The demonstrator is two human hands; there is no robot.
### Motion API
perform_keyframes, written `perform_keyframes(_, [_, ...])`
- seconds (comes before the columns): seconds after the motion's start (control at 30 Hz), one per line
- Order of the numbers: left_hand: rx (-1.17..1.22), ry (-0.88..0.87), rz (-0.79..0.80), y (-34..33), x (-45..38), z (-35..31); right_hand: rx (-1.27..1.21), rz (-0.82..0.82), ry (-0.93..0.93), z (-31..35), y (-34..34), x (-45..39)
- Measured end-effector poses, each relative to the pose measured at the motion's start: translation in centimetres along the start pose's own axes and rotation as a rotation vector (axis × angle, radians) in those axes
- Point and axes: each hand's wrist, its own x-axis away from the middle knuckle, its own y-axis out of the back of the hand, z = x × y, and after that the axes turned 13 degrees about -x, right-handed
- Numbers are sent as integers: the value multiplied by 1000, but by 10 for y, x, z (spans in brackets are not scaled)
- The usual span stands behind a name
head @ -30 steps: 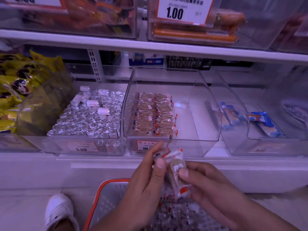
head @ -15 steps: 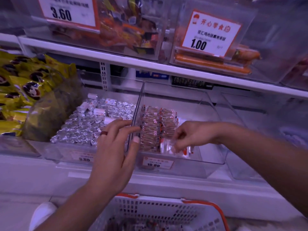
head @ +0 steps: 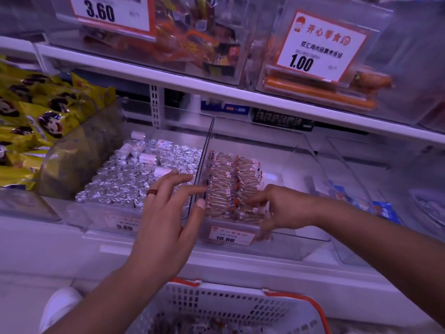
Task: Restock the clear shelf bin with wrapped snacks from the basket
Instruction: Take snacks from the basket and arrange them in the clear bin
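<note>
Head view: left hand (head: 166, 213) with fingers spread, thumb tip against the clear shelf bin (head: 301, 169). Right hand (head: 281, 208) inside it, fingers curled down onto two rows of wrapped snacks (head: 231, 186); a pinch impossible to tell. Basket (head: 240, 307) below the shelf.

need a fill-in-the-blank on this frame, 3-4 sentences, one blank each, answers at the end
1. The price tag on the front of the clear plastic shelf bin reads ____.
2. The band on a finger of the left hand is ____ in colour.
3. The right hand reaches into the bin holding the rows of wrapped snacks, and the bin beside it on the left holds ____-wrapped pieces.
4. The white perforated plastic basket has an ____ rim.

Answers: 10.80; red; silver foil; orange
</note>
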Motion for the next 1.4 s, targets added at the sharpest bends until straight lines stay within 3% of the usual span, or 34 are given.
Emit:
perform_keyframes(0.17, [6,3,-1,0,0,0,-160,-94,-69,-9,16,15])
perform_keyframes(0.63, [8,8,14,-2,1,-2,136,-86,-58,4,-7,14])
perform_keyframes(0.7, [14,11,14,-2,2,-3,-86,-163,-215,4,-5,16])
perform_keyframes(0.8, [45,35,20,-3,5,-4,-605,-191,-541,7,-3,15])
perform_keyframes(0.93, [112,36,15,-7,5,-7,-1206,-98,-567,25,-9,8])
perform_keyframes(1.03, [99,1,2,-7,7,-8,-1196,-87,-577,28,-7,5])
perform_keyframes(1.2, [113,4,22,-6,7,-5,-966,-98,-761,7,-3,10])
perform_keyframes(1.4, [119,12,19,-6,7,-5,-1256,-111,-612,19,-17,4])
